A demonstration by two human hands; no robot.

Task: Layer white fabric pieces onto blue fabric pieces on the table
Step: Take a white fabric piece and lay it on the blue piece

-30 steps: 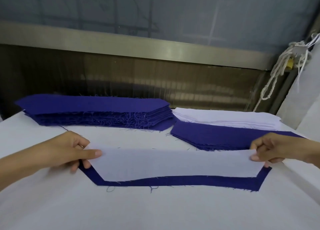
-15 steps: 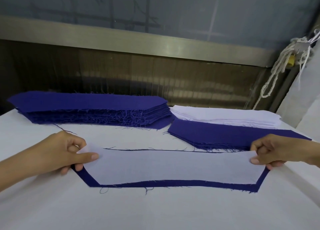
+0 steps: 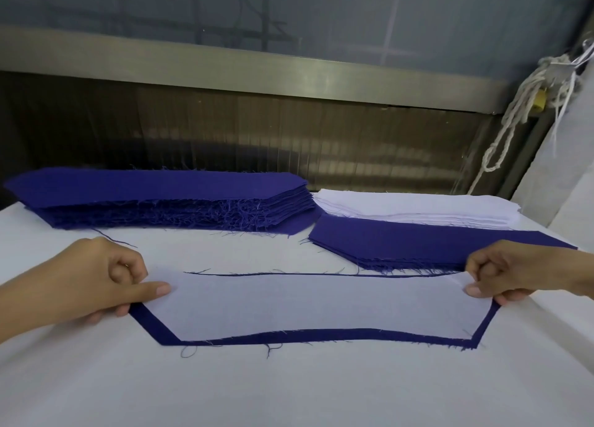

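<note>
Left hand [image 3: 80,278] and right hand [image 3: 520,272] pinch the white fabric piece's [image 3: 321,304] ends, laid on a blue fabric piece [image 3: 321,334] near the table's [image 3: 289,388] middle.

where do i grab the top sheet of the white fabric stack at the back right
Probably its two short ends, from the near side. The stack of thin white fabric pieces is long, flat and limp, so pinching both ends should keep the top sheet taut, and its layered near edge sits exposed above the flat dark blue fabric stack.
</note>
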